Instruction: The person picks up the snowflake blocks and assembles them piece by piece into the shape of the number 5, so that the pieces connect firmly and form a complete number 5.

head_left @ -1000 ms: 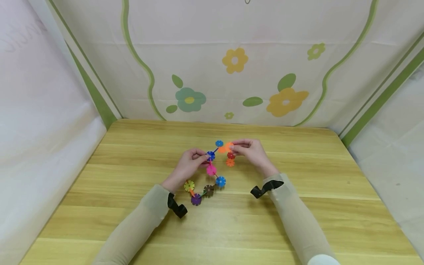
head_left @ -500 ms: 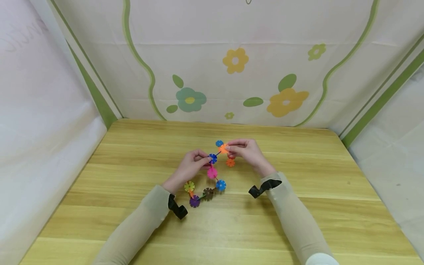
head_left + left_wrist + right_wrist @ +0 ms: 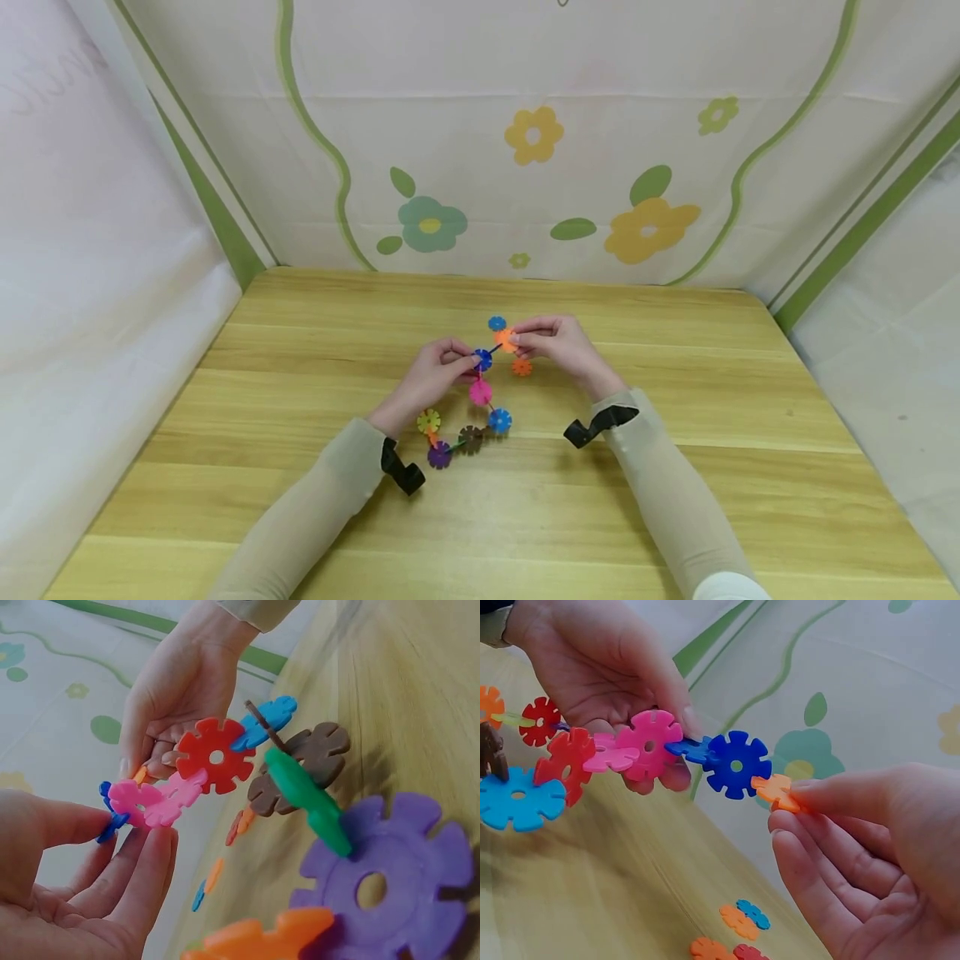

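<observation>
Nearest are two beige sleeves [image 3: 307, 508], each with a black strap [image 3: 402, 471] at the wrist. Beyond them, between the forearms, a chain [image 3: 481, 392] of notched plastic discs bends over the wooden tabletop [image 3: 585, 525]. A purple disc [image 3: 412, 874] makes its nearest bend; a yellow disc [image 3: 429, 418] sits at the end near the left forearm, with orange between the two. Whether this low part touches the wood is hard to tell. From the purple disc the chain runs through a green disc [image 3: 306, 799], brown, a light blue disc [image 3: 525, 811], a red disc [image 3: 574, 754] and pink to two dark blue discs [image 3: 735, 746] joined at an angle.

The left hand [image 3: 431, 371] pinches the chain where dark blue meets pink, its thumb on the blue. The right hand [image 3: 562, 346], well apart from the left, clamps an orange disc [image 3: 776, 793] between thumb and fingers; that disc's edge meets the outermost dark blue disc, though how deep it sits is unclear.

On the tabletop near the right hand lie a second orange disc [image 3: 709, 949] with a small red piece [image 3: 748, 952] against it, and farther off a blue disc [image 3: 497, 322] touching another of orange. Behind hangs a pale cloth [image 3: 465, 50] printed with flowers [image 3: 534, 151].
</observation>
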Action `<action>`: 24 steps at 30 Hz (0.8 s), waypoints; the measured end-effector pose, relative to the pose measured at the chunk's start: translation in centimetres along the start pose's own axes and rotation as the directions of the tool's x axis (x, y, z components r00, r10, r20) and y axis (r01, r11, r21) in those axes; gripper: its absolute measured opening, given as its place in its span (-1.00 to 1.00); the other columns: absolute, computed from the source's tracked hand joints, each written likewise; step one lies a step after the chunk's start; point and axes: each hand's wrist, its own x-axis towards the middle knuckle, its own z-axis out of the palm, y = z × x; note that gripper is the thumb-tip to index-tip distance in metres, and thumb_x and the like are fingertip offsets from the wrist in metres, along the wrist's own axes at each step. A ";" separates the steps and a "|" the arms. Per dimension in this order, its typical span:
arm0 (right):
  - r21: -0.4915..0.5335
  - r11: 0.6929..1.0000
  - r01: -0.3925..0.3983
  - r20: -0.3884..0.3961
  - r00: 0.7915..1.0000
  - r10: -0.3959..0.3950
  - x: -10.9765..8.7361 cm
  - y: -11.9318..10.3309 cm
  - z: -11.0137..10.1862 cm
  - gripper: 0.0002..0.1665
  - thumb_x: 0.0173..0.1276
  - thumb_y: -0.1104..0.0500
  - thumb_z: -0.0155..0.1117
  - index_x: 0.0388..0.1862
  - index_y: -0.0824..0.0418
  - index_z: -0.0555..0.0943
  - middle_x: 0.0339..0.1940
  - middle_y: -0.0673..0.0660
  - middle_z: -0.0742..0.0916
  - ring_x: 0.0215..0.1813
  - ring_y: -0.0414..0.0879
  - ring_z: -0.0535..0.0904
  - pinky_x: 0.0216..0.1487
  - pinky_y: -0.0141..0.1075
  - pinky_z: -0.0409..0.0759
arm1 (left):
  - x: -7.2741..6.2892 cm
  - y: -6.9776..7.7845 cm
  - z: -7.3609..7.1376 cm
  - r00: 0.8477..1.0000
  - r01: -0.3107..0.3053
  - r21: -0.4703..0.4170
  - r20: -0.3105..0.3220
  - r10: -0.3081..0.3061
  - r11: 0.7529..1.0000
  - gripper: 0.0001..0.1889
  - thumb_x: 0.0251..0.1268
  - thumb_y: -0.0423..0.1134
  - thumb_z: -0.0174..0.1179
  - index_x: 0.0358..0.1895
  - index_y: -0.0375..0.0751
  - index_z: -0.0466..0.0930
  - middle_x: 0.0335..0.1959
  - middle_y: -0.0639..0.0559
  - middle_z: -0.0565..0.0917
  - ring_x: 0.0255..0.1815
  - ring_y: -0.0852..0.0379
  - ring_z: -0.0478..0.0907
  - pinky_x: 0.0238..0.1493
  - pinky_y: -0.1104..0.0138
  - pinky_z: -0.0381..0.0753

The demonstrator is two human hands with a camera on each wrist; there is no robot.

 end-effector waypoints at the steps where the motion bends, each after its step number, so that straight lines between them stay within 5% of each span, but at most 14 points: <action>1: -0.002 1.000 -0.003 0.003 1.000 0.003 0.0 0.0 0.1 -0.68 0.41 0.26 0.41 0.05 0.44 0.69 -0.14 0.28 0.79 -0.17 0.15 0.74 0.13 0.20 0.58 | 0.0 0.0 0.0 1.000 -0.004 0.002 0.014 0.004 1.000 -0.78 0.53 -0.32 0.18 0.06 -0.40 0.55 -0.11 -0.21 0.74 -0.10 -0.08 0.73 0.06 0.09 0.68; 6: 0.004 1.000 0.003 0.012 1.000 -0.003 -0.1 0.3 0.3 -0.70 0.37 0.27 0.44 0.01 0.42 0.71 -0.16 0.28 0.79 -0.15 0.23 0.73 0.12 0.24 0.57 | -0.1 0.1 -0.1 0.997 0.011 0.012 0.073 -0.012 1.000 -0.56 0.52 -0.08 0.22 0.29 -0.26 0.55 0.04 -0.21 0.72 0.02 -0.17 0.68 0.17 0.00 0.60; 11: -0.032 0.999 0.032 0.048 0.998 -0.030 -0.2 0.2 0.6 -0.73 0.38 0.25 0.44 -0.01 0.36 0.74 -0.17 0.25 0.80 -0.17 0.18 0.73 0.08 0.22 0.61 | -0.1 -0.1 0.1 0.996 0.047 0.072 0.066 -0.052 0.996 -0.47 0.40 0.17 0.27 0.28 -0.04 0.63 0.16 -0.01 0.68 0.14 0.03 0.63 0.28 -0.01 0.51; 16: -0.071 0.996 0.057 0.067 0.996 -0.052 -0.4 0.1 0.8 -0.73 0.39 0.24 0.43 0.01 0.36 0.74 -0.17 0.25 0.80 -0.20 0.11 0.74 0.03 0.19 0.64 | -0.1 -0.2 0.0 0.997 0.045 0.143 0.061 -0.054 0.989 -0.48 0.34 0.23 0.31 0.21 0.01 0.69 0.15 0.11 0.68 0.20 0.07 0.58 0.32 -0.03 0.46; 24: -0.106 0.993 0.052 0.076 0.996 -0.044 -0.5 0.2 0.9 -0.73 0.42 0.19 0.42 0.01 0.31 0.75 -0.19 0.23 0.81 -0.07 0.37 0.68 -0.02 0.18 0.65 | 0.0 -0.2 0.0 0.997 0.045 0.210 0.058 -0.058 0.977 -0.48 0.30 0.26 0.31 0.14 0.01 0.73 0.10 0.12 0.69 0.19 0.06 0.56 0.27 -0.02 0.50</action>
